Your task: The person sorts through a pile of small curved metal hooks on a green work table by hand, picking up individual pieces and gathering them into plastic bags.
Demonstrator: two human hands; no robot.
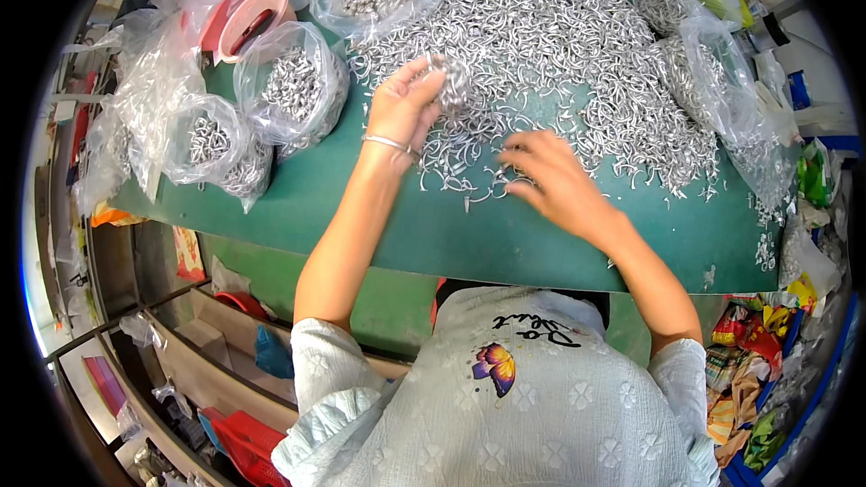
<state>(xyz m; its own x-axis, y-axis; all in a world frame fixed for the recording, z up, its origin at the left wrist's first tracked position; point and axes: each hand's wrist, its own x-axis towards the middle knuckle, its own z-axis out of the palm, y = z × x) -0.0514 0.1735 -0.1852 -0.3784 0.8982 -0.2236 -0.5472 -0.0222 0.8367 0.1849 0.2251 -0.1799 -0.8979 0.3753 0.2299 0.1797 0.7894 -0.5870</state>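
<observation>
Head view shows us leaning over a green table (361,216) that fills the middle of the frame, its near edge curving across the centre. Over its upper half spreads a great heap of small silvery metal hooks (559,27), thinning to scattered pieces toward the centre. At upper left we see several clear plastic bags of the same hooks (293,86), bunched just beside the heap, and another clear bag (722,81) slumps along the upper right edge. Our left hand (406,104), a thin bracelet (388,142) on its wrist, sits at the heap's near edge, fingers curled around a small clump of hooks (456,81). Our right hand (550,180) lies just right of centre, fingers spread and bent, tips touching loose hooks on the table; we cannot tell whether it grips any.
</observation>
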